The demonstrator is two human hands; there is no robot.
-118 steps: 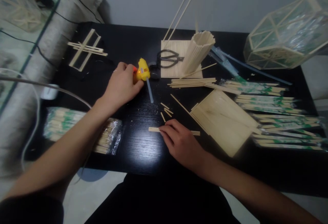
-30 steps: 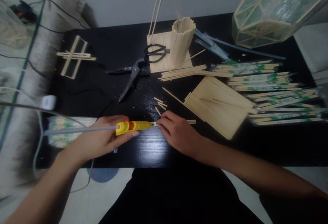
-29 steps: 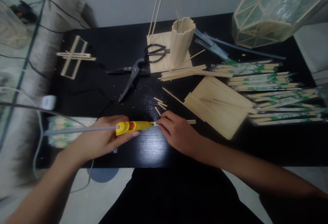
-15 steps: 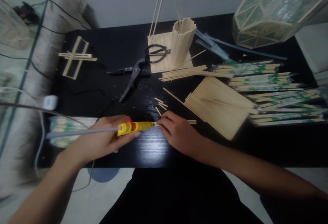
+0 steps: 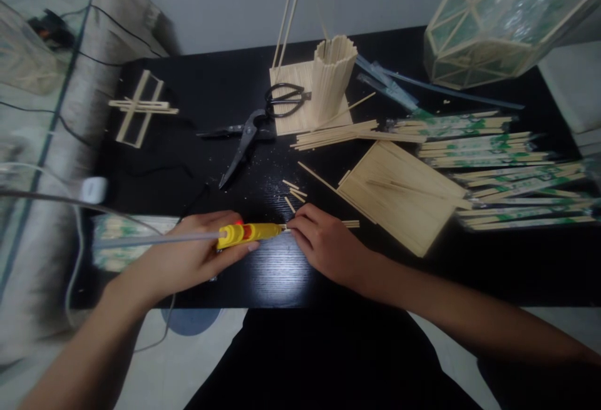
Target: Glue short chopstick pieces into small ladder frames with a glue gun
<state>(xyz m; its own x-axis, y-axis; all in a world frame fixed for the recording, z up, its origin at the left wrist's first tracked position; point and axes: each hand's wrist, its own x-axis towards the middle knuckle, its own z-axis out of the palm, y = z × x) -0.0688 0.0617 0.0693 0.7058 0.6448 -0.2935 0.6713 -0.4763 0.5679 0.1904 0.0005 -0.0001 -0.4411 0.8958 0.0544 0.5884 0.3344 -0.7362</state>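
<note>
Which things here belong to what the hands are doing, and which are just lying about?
Belonging:
yellow plastic glue gun, in the left hand
thin pale wooden sticks, held by the right hand

Seemingly just lying about:
black metal scissors
flat pale wooden panel
pale wooden-stick cylinder

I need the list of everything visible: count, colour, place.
glue gun: one, yellow, left hand
sticks: many, pale, under right hand, centre
short pieces: several, pale, centre
shears: one, black, centre
panels: two, pale, back and right
cylinder: one, pale, on back panel
crossed strips: several, pale, back left
wrapped packs: several, green-white, right and left
faceted frame: one, pale, back right
table: one, black, beneath
cables: several, dark or pale, left
left hand: one, on glue gun
right hand: one, on sticks
</note>
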